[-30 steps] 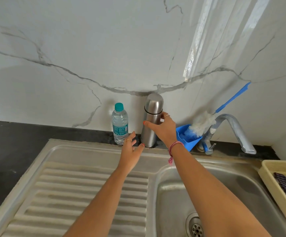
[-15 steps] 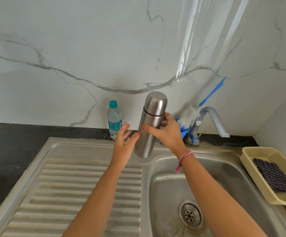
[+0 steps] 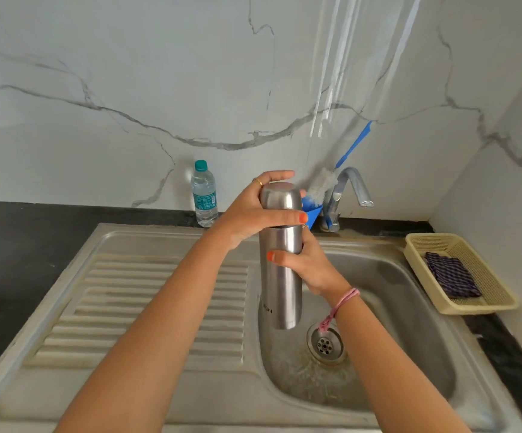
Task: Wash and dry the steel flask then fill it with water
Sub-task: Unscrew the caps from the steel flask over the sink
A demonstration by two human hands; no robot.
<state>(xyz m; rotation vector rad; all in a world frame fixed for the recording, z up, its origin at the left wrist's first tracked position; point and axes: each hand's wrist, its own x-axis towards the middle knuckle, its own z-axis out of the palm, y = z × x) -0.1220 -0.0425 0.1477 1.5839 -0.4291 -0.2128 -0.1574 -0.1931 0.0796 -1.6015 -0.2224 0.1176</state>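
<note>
The flask [image 3: 280,264] has left the bench and now hangs upright over the sink [image 3: 409,276]. The right hand [image 3: 308,265] grips its body; the left hand [image 3: 255,210] has newly closed round the cap [image 3: 280,203], likely to unscrew it before washing.

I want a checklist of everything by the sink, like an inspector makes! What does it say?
Surface: steel sink with ribbed drainboard, dark counter.
Job's things: steel flask upright over the basin, cap on; tap not running.
Clutter: water bottle, blue-handled bottle brush, basket holding a checked cloth.
Grippers: left hand grips the cap; right hand grips the body.
Cables: nothing seen.
Surroundings: marble-look wall.
</note>
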